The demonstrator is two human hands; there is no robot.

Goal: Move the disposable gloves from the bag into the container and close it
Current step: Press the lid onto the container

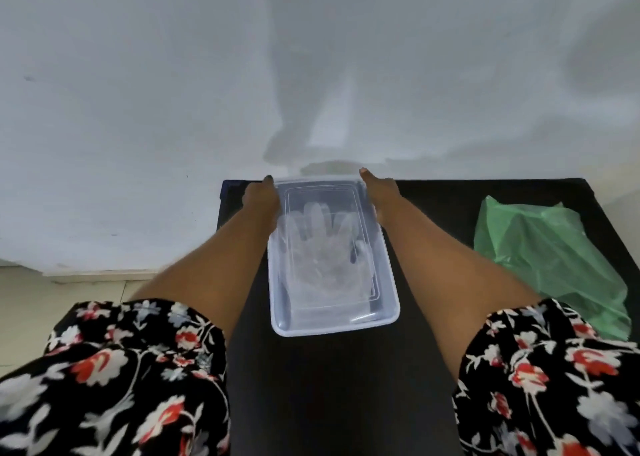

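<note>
Your clear plastic container (332, 258) sits mid-table (433, 206), its see-through lid (325, 192) on top, and the translucent disposable gloves (325, 251) lie flat inside, fingers pointing away from you. Your left hand (261, 196) and right hand (379, 192) grip the container's far corners. The fingertips curl behind the rim, hidden. The crumpled green bag (547, 261) lies right of the container, partly cut off.

The container (332, 265) is clear, glossy plastic with a smooth lid, and the disposable gloves (325, 247) inside look like thin, crinkled translucent film. The green bag (550, 261) is flimsy plastic, wrinkled and faintly shiny. The black surface (346, 386) looks matt, the floral sleeves (138, 369) soft printed cloth.
</note>
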